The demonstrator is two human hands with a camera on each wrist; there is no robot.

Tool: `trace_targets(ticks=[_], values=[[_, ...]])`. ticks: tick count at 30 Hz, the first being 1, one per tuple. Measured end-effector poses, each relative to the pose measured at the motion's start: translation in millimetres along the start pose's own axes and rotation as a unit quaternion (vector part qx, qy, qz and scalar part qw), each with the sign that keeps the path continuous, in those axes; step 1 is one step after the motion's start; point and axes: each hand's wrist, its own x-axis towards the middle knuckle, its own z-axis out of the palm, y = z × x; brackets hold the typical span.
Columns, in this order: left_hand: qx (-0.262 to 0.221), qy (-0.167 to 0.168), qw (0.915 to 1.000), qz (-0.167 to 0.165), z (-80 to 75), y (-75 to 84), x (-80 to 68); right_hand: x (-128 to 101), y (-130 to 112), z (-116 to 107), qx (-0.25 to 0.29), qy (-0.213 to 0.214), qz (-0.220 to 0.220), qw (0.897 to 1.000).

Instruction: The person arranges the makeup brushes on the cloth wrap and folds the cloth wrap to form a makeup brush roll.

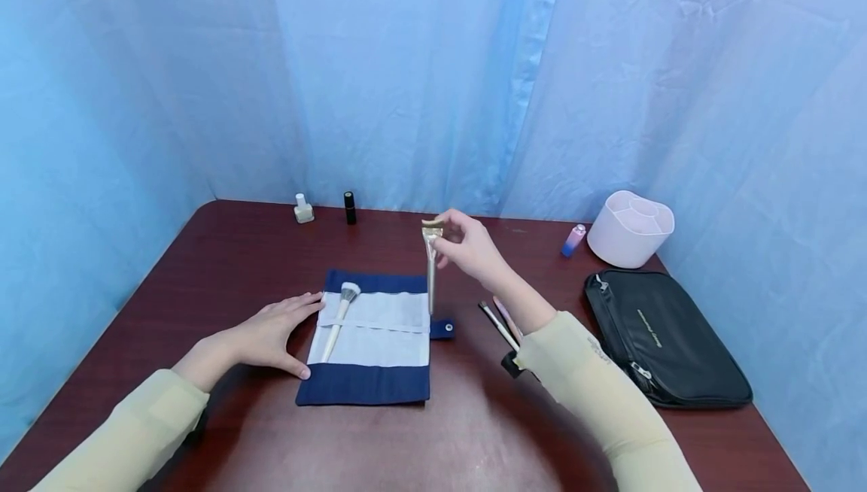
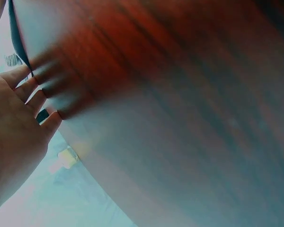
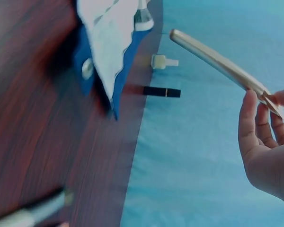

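My right hand (image 1: 452, 240) pinches a gold-handled makeup brush (image 1: 430, 274) by its top end, so the handle hangs down over the right edge of an unrolled blue brush roll (image 1: 369, 387). In the right wrist view that handle (image 3: 213, 59) juts up and left from the fingers (image 3: 248, 118). A white-handled powder brush (image 1: 336, 324) lies in the roll's white lining. My left hand (image 1: 274, 334) rests flat on the table, fingertips on the roll's left edge; the left wrist view shows its fingers (image 2: 38, 90) spread on the wood.
Two slim brushes (image 1: 500, 323) lie right of the roll. A black zip pouch (image 1: 667, 341), a pale pink organizer cup (image 1: 630, 229) and a small pink bottle (image 1: 573, 240) sit at the right. A nail polish bottle (image 1: 303, 209) and black lipstick (image 1: 349, 208) stand by the blue curtain.
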Motion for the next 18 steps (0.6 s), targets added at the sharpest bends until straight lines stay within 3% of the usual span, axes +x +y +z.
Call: trace_targets(ticks=[8, 18], values=[[0.002, -0.003, 1.0, -0.003, -0.1, -1.0, 0.6, 27, 6, 31, 0.098, 0.008, 0.008, 0.995], [0.002, -0.007, 1.0, -0.003, -0.8, -1.9, 0.9, 52, 26, 72, 0.141, -0.004, 0.03, 0.99]])
